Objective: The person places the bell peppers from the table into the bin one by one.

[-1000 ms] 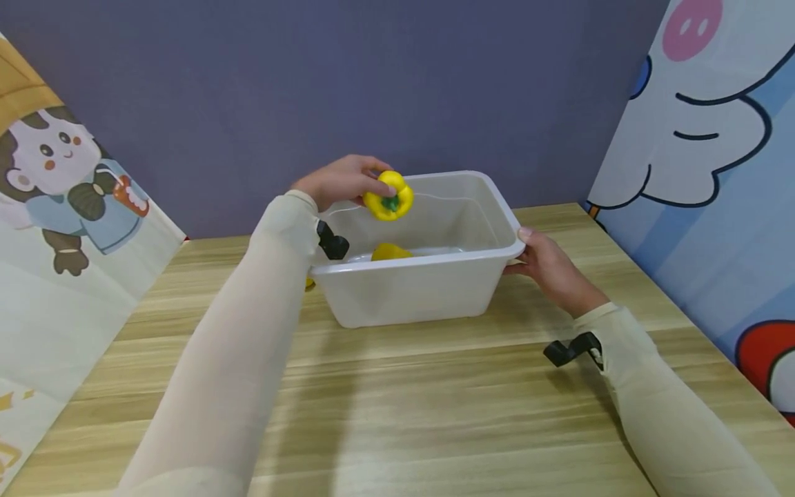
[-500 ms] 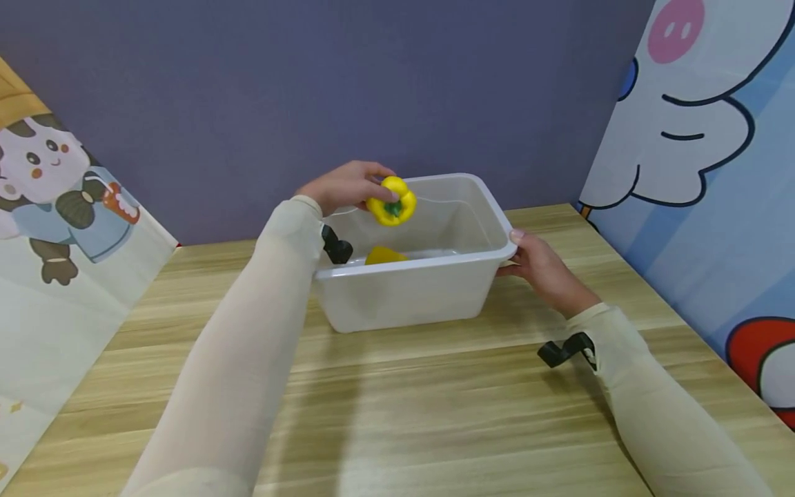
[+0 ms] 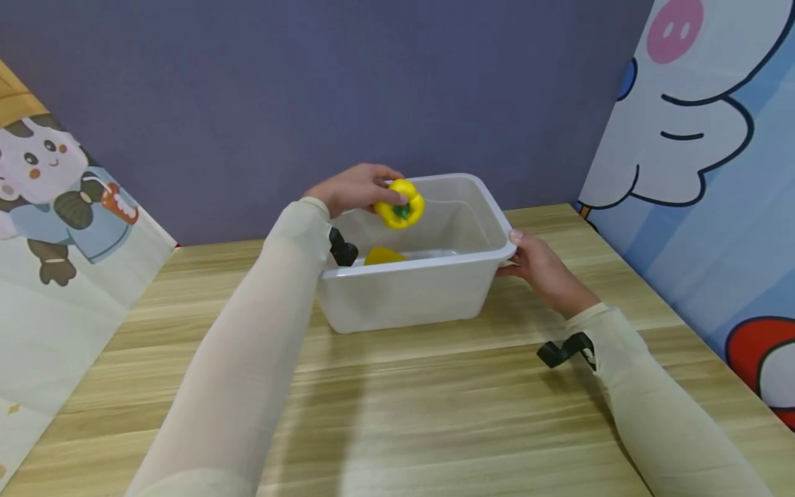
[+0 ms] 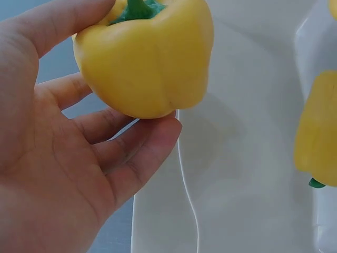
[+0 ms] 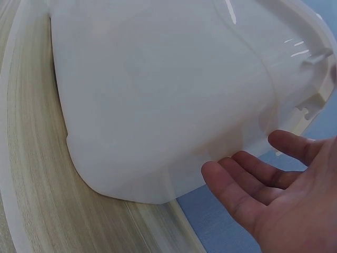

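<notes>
A yellow bell pepper [image 3: 410, 201] with a green stem is held by my left hand [image 3: 354, 190] above the left part of a white plastic bin [image 3: 404, 293]. In the left wrist view my thumb lies on the stem side of this pepper [image 4: 152, 63], with fingers beneath it. Inside the bin lies another yellow bell pepper [image 3: 385, 256]; the left wrist view shows its green stem. My right hand [image 3: 549, 270] grips the bin's front right corner, thumb on the rim. In the right wrist view the fingertips [image 5: 216, 171] touch the bin's outer wall.
The bin stands on a wood-grain table [image 3: 422, 407], near a dark purple-grey back panel [image 3: 397, 83]. Printed cartoon panels flank it: a left panel [image 3: 81, 200] and a right panel [image 3: 689, 152]. A bit of another yellow thing [image 4: 333, 8] shows at the left wrist view's corner.
My left hand has moved slightly right and down with the bell pepper. The right hand stays on the bin's corner. The head view has shifted a little.
</notes>
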Tool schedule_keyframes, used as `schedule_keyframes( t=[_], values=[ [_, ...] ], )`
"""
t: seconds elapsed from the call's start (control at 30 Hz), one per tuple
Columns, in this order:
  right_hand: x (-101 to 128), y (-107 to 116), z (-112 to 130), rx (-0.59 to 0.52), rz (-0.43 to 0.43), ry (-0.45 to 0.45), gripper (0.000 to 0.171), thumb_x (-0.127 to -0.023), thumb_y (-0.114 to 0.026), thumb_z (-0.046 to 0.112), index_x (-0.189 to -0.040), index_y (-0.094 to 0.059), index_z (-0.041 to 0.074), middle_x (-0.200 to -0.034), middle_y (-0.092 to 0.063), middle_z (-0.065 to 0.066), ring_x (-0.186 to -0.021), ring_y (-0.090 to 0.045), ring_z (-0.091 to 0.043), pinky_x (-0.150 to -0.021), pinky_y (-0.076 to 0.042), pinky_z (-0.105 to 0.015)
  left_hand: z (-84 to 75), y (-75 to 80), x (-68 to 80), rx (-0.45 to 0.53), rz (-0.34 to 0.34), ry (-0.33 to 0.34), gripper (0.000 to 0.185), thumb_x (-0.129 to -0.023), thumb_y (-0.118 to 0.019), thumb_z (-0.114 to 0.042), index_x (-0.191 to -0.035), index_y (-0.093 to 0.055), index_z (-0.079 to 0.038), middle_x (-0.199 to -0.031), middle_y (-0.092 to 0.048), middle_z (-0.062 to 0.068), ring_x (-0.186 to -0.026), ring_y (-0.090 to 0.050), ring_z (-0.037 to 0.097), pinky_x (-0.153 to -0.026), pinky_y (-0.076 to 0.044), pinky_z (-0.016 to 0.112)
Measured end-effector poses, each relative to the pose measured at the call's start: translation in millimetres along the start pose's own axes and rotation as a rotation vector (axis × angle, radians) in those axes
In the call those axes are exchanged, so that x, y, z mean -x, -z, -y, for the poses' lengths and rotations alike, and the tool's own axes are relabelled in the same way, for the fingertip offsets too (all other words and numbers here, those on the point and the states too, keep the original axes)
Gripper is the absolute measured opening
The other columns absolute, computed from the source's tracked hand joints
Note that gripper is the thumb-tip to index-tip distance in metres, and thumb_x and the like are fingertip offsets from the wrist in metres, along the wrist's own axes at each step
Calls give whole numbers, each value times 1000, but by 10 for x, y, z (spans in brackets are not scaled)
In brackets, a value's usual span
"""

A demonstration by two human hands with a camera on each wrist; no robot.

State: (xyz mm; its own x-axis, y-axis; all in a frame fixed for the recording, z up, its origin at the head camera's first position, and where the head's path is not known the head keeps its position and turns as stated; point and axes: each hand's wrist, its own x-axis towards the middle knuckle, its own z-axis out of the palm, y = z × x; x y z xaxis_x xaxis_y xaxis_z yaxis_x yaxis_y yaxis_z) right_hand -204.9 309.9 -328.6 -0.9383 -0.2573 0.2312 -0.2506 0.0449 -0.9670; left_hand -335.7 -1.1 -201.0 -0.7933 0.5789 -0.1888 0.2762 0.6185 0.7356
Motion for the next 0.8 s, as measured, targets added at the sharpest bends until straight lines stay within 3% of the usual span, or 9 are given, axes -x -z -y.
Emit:
schedule_keyframes(
  t=[0.1, 0.27, 0.57, 0.67, 0.8],
  values=[
    [-1, 6, 2, -9, -1, 9, 56, -108, -38, 42, -144, -46, 0, -131, -57, -10, -114, -58, -18, -86, -55, -38, -32, -11, -10, -25, -5, -18, 61, -94, -69, -39, -147, -47, -18, -136, -53, 0, -112, -56, 18, -97, -50, 35],
    [-1, 18, 3, 2, 2, 1, 57, -108, -38, 43, -145, -45, 0, -129, -59, -4, -115, -58, -18, -86, -55, -37, -87, -44, -36, -35, -7, -24, 60, -94, -68, -43, -146, -49, -20, -134, -54, -2, -111, -56, 18, -99, -49, 37],
    [-6, 4, 6, 2, 16, 9, 56, -109, -36, 41, -145, -45, -1, -132, -56, -12, -115, -57, -18, -87, -55, -37, -145, -104, -102, -8, -12, -60, 64, -94, -67, -49, -148, -47, -21, -136, -54, -2, -113, -56, 16, -100, -48, 38],
    [-4, 7, 6, 0, 24, 23, 55, -109, -35, 40, -145, -45, -1, -130, -57, -9, -115, -58, -17, -87, -55, -38, -164, -122, -116, -10, -47, -63, 66, -94, -65, -52, -149, -46, -22, -141, -53, -2, -117, -55, 14, -103, -46, 36],
    [2, 16, 16, 5, 28, 25, 55, -110, -34, 41, -146, -46, 1, -131, -57, -7, -116, -57, -17, -88, -55, -38, -200, -131, -121, 53, -140, -68, 59, -97, -62, -51, -145, -50, -21, -141, -53, -1, -124, -53, 18, -106, -43, 38]
  ],
)
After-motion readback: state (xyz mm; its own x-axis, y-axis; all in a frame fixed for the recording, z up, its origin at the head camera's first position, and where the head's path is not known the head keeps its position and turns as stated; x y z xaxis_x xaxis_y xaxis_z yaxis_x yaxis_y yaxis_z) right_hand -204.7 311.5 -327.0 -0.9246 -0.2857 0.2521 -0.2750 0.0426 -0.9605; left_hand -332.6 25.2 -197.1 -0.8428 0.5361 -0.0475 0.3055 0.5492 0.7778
